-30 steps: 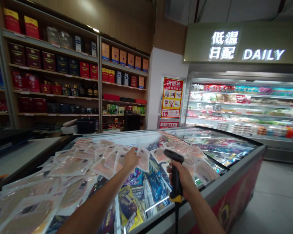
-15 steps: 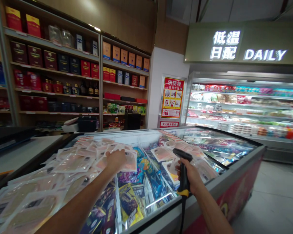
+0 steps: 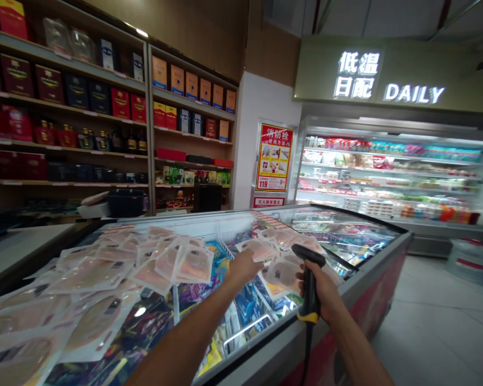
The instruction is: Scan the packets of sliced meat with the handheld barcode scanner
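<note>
My right hand (image 3: 321, 289) is wrapped round the handle of a black and yellow barcode scanner (image 3: 310, 284), held upright over the freezer's front edge, its cable hanging down. My left hand (image 3: 244, 266) reaches over the freezer to the near left edge of a flat clear packet (image 3: 257, 248) in the right-hand pile. Its fingers are mostly hidden and slightly blurred, so I cannot tell whether they grip the packet. Another round-filled packet (image 3: 284, 272) lies between my hands. To the left spreads a large pile of similar flat packets (image 3: 92, 276) with small labels.
Under the packets, the chest freezer (image 3: 370, 252) holds colourful bags (image 3: 251, 300) behind glass and wire dividers. Shelves of boxed bottles (image 3: 121, 102) stand at the back left. A lit refrigerated display (image 3: 386, 182) is at the back right, with large water bottles (image 3: 469, 260) on the floor.
My left hand has moved right, from the left pile of packets to the right one. The scanner stays in my right hand. The view has turned slightly right.
</note>
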{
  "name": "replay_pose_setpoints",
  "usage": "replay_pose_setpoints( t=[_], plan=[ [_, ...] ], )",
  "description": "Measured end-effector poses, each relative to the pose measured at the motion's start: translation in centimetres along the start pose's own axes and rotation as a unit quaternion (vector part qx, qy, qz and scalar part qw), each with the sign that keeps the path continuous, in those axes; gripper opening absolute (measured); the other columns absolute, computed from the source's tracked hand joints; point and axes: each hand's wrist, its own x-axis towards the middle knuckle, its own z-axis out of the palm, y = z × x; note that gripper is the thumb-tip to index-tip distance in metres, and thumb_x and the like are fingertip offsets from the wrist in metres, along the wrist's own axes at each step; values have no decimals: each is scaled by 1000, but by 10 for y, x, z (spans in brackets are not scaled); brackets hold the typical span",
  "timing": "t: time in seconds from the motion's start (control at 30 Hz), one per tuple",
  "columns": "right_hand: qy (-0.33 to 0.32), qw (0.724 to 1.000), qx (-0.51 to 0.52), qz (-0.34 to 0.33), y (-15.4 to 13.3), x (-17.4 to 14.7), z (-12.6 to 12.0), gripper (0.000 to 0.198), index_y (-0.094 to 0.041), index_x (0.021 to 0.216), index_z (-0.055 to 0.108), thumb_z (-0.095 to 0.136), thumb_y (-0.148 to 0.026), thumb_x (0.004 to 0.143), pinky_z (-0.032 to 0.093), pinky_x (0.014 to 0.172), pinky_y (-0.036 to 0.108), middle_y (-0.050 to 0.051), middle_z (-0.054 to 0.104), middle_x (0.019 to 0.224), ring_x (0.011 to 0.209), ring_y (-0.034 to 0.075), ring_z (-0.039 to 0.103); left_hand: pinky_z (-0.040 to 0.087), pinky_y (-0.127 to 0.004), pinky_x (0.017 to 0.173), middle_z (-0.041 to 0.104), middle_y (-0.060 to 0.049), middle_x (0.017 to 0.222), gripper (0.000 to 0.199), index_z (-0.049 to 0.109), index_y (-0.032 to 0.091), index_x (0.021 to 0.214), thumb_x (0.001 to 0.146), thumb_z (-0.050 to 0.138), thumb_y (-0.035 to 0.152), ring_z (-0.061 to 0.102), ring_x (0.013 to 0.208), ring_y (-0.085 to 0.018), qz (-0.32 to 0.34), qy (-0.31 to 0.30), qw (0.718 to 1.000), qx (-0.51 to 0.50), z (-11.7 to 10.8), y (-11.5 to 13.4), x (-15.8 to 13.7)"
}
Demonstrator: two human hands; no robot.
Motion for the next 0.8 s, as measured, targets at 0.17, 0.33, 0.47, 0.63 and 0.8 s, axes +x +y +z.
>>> replay_pose_setpoints(
  t=[0.17, 0.33, 0.47, 0.63, 0.8],
  plan=[
    [0, 1000, -6, -16, -4, -2, -11, 28, -16, 76, 49, 57, -38, 62, 37, 33, 20, -2, 55, 52, 37, 8, 47, 39, -29, 72, 59, -8, 99, 58, 48, 17, 103, 52, 61, 40, 52, 94, -23, -33, -32, 997, -60, 39, 26, 12],
    [6, 1000, -12, -16, -6, -6, -12, 27, -16, 76, 48, 56, -38, 62, 37, 32, 20, -1, 55, 52, 38, 8, 47, 38, -30, 74, 62, -7, 97, 36, 59, 20, 86, 51, 63, 25, 53, 93, -23, -62, -67, 993, -79, 42, 28, 24],
    [1, 1000, -12, -17, -6, -10, -7, 27, -15, 76, 48, 55, -37, 63, 37, 32, 21, -1, 55, 52, 37, 9, 46, 39, -28, 71, 64, -7, 90, 24, 62, 19, 77, 57, 60, 32, 56, 90, -22, -87, -61, 991, -87, 35, 24, 27],
    [-2, 1000, -9, -14, -5, -10, -3, 27, -15, 76, 48, 56, -38, 62, 37, 32, 21, -1, 56, 52, 37, 9, 47, 36, -36, 80, 59, -9, 103, 54, 53, 18, 101, 54, 60, 43, 51, 97, -24, -74, -18, 991, -107, 38, 30, 20],
    [-7, 1000, -10, -13, -4, -10, -3, 28, -16, 77, 48, 56, -38, 63, 37, 32, 21, -1, 56, 54, 37, 9, 47, 43, -27, 65, 65, -10, 85, 18, 63, 14, 72, 55, 61, 20, 58, 81, -22, -28, -82, 986, -144, 40, 35, 22]
  ],
)
